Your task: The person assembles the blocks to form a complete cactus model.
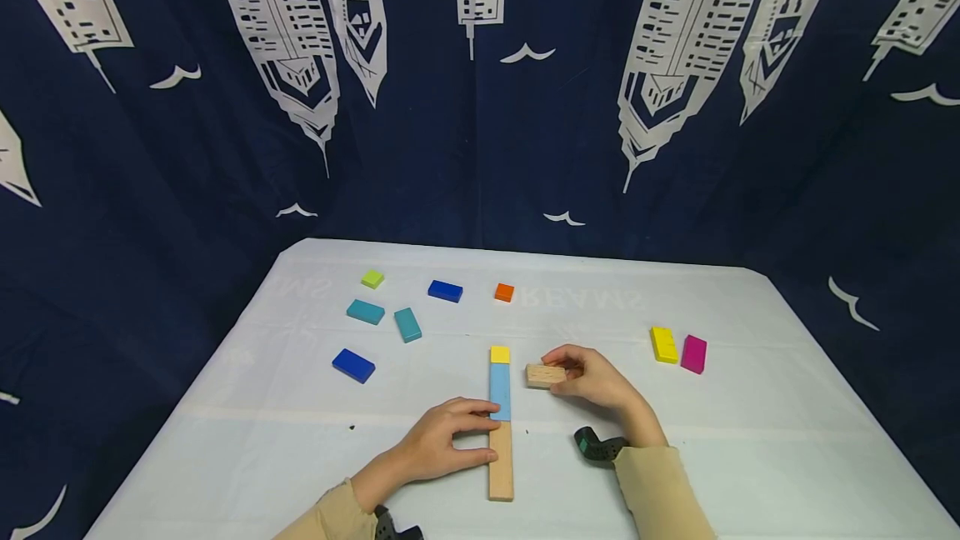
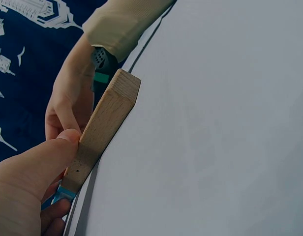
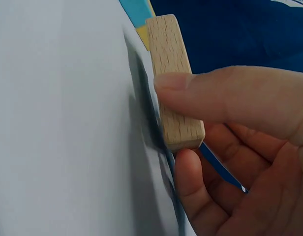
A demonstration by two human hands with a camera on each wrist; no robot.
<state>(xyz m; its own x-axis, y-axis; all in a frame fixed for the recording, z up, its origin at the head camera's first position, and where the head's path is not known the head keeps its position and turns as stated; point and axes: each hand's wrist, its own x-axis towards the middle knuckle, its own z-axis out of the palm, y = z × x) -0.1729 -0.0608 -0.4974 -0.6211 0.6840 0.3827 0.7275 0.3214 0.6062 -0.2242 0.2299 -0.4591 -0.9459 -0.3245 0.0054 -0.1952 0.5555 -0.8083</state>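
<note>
A straight row lies on the table in front of me: a long wooden block [image 1: 501,473] nearest, a light blue block [image 1: 499,390] beyond it and a yellow block [image 1: 499,354] at the far end. From the left, my left hand [image 1: 446,437] reaches to this row. Its fairly straight fingers touch around the joint of the blue and wooden blocks, and its thumb rests against the long wooden block [image 2: 103,128]. Right of the yellow end, my right hand [image 1: 600,379] pinches a short wooden block [image 3: 172,59] between thumb and fingers, apart from the row.
Farther back on the left lie teal blocks [image 1: 365,312], dark blue blocks [image 1: 353,366] and a lime green block [image 1: 372,278]. An orange block [image 1: 504,292] sits back centre. Yellow [image 1: 663,344] and magenta [image 1: 693,354] blocks are at right. A dark patterned curtain [image 1: 480,148] hangs behind the table.
</note>
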